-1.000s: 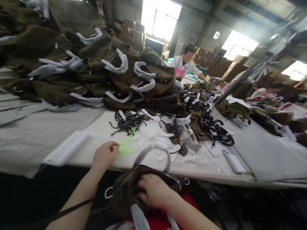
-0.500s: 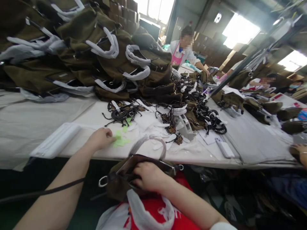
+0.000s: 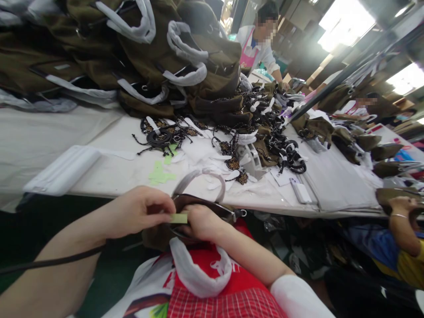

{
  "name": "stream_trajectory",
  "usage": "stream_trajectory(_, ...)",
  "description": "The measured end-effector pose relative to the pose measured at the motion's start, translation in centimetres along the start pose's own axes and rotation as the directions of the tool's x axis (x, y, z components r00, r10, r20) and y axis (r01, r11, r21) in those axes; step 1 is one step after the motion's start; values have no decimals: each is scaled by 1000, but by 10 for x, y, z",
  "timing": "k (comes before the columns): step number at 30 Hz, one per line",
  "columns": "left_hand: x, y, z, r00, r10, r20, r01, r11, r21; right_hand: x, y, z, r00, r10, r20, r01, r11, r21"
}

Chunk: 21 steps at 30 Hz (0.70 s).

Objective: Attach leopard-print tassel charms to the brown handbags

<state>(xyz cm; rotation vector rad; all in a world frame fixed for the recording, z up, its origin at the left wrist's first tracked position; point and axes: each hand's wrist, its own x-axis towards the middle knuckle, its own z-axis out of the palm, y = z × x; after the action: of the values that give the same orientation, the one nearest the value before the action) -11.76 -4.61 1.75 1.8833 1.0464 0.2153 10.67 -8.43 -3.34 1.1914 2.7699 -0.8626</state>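
Observation:
Between the thumb and fingers of my left hand (image 3: 154,210) is a small yellow-green slip (image 3: 179,218), held over the mouth of an olive-brown bag (image 3: 155,236). My right hand (image 3: 202,223) reaches into the open bag, its fingertips hidden inside, so what they hold cannot be made out. One wrapped handle (image 3: 202,276) hangs toward me over a red apron; the other handle (image 3: 220,181) rises against the table edge. More green slips (image 3: 160,173) lie on the white table (image 3: 112,176) beyond my left hand.
Olive bags (image 3: 212,79) with wrapped handles are piled at the back left. Black straps (image 3: 159,138), a tape dispenser (image 3: 250,159) and a white phone-like object (image 3: 300,191) lie on the table. A person (image 3: 261,39) stands behind; another person's arm (image 3: 404,225) is at right.
My left hand has moved from the green slips on the table to the bag's opening, bringing one slip along. My right hand remains in the bag. The view has tilted down somewhat.

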Motion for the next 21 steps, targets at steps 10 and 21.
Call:
stream_trajectory(10, 21, 19, 23, 970, -233, -64, 218, 730, 648, -2, -10, -5, 996, 82, 25, -83, 995, 53)
stream_trajectory(21, 34, 31, 24, 984, -159, 75, 83, 794, 602, -8, -21, -10, 971, 240, 7, -239, 966, 96)
